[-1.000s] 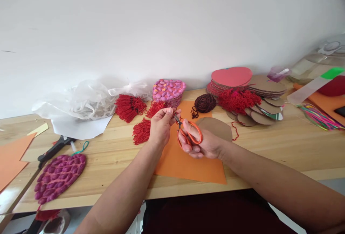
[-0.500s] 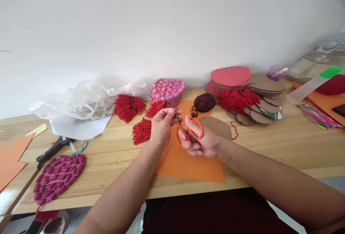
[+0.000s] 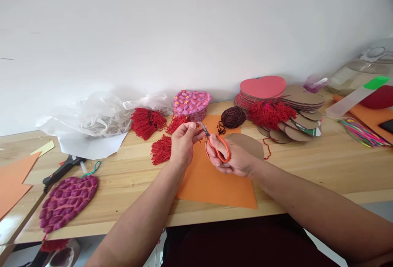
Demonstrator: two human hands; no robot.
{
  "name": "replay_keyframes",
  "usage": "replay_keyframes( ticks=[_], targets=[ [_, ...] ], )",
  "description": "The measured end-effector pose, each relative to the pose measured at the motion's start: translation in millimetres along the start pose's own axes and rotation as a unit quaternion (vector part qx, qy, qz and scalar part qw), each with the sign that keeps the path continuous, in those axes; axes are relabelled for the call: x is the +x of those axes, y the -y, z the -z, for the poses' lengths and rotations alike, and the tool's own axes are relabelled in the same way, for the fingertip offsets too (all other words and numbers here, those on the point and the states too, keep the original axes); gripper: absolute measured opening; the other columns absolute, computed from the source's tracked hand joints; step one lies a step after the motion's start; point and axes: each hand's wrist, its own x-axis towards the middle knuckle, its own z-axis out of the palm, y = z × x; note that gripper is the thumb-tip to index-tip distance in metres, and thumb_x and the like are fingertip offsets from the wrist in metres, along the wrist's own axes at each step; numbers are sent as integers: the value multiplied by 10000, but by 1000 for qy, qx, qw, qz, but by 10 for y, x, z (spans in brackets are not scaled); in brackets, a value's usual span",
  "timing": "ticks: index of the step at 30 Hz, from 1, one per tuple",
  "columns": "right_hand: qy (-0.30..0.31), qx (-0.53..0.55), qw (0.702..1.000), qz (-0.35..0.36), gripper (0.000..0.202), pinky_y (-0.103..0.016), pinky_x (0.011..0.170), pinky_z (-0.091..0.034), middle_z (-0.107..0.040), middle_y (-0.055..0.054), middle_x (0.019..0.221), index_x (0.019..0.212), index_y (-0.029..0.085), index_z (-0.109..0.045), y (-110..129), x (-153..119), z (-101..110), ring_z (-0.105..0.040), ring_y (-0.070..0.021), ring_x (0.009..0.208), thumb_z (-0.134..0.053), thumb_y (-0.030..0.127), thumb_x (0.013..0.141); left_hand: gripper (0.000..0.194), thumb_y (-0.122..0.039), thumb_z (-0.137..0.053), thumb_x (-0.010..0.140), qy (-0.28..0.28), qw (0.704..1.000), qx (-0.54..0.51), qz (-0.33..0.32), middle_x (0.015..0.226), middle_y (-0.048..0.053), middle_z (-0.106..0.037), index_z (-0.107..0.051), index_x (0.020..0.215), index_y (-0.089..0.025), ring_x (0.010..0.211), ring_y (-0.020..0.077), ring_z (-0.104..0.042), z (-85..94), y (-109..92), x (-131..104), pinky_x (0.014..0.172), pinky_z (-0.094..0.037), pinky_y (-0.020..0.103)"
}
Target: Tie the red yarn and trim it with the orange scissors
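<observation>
My left hand (image 3: 183, 141) is closed in a pinch above the orange sheet, with bits of red yarn (image 3: 201, 139) showing by its fingertips; most of what it holds is hidden. My right hand (image 3: 229, 156) grips small scissors with orange handles (image 3: 226, 149). Their narrow metal blades (image 3: 205, 129) point up and left, right beside the left fingertips. Under both hands lies the orange paper (image 3: 215, 189), with a brown cardboard piece (image 3: 248, 144) partly behind my right hand. Red yarn tassels (image 3: 161, 150) lie just left of my left hand. A dark maroon yarn ball (image 3: 233, 117) sits beyond the scissors.
At the back stand a pink decorated heart-shaped stack (image 3: 192, 103) and stacked red cardboard hearts (image 3: 263, 87) with red yarn (image 3: 272, 113) before them. Leftward are a white plastic bag (image 3: 92, 115), a glue gun (image 3: 63, 171) and a purple heart (image 3: 69, 203). Coloured cords (image 3: 367, 132) lie right.
The scissors have drawn slightly right, away from my left fingertips, and their handles have come closer together. My left hand keeps its pinch in nearly the same place.
</observation>
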Motion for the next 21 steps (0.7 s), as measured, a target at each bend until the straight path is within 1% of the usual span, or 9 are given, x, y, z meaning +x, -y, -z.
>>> replay_keyframes(
  ticks=[3,4,6,8,9,11,14,17,21],
  targets=[
    [-27,-209,976,45,458,-220,440,-279,-525,27,575,691,197,-495,-8,-31,55,-395,-78,453,-600,604,874,412,-448,-845,698,-18,1000,-17,-16,954,56,-704,-574,824,-164,896,216,-748,38,-29,57,861,-579,381],
    [-39,-296,952,67,401,-234,478,-291,-547,16,596,688,194,-516,-17,-38,79,-428,-91,489,-637,532,868,410,-446,-839,706,-24,999,-19,-16,946,54,-705,-566,833,-168,902,220,-750,49,-39,74,862,-579,381],
    [-62,-455,880,119,284,-263,533,-283,-584,-1,625,684,195,-555,-29,-46,124,-454,-114,538,-672,393,850,409,-442,-834,712,-34,999,-20,-9,933,53,-710,-555,845,-173,906,226,-753,64,-55,99,854,-583,376],
    [-64,-550,818,155,194,-283,574,-276,-625,-16,665,697,199,-598,-16,-54,147,-484,-136,585,-670,309,839,416,-440,-839,704,-39,999,-18,-1,922,52,-714,-551,844,-175,894,227,-756,69,-61,110,829,-592,363],
    [-63,-568,804,164,159,-289,594,-286,-647,-23,694,719,202,-625,3,-60,149,-507,-146,616,-668,296,840,421,-441,-843,697,-38,999,-16,2,920,51,-715,-551,842,-175,882,226,-757,70,-62,111,810,-596,355],
    [-80,-563,805,169,123,-294,624,-317,-684,-34,758,793,210,-678,56,-77,137,-544,-159,662,-657,308,864,435,-445,-857,676,-28,1000,-10,5,922,47,-713,-556,832,-173,853,222,-758,71,-62,109,771,-603,337],
    [-169,-507,823,192,151,-294,624,-350,-693,-32,805,896,218,-698,113,-84,131,-536,-144,637,-627,351,908,445,-451,-872,651,-1,1000,4,9,945,47,-706,-575,822,-166,817,213,-757,74,-77,100,740,-612,325],
    [-239,-462,815,256,174,-296,661,-400,-690,-47,951,1026,213,-675,88,-25,184,-542,-142,690,-622,340,920,432,-444,-875,650,38,998,40,21,994,58,-699,-596,816,-160,793,204,-757,77,-113,85,718,-617,310],
    [-237,-458,805,294,279,-299,700,-434,-653,-69,1017,1152,194,-668,-18,116,288,-536,-142,729,-660,325,905,400,-439,-851,689,125,985,101,54,1043,88,-703,-603,813,-152,772,196,-755,84,-156,51,678,-619,289]
  ],
)
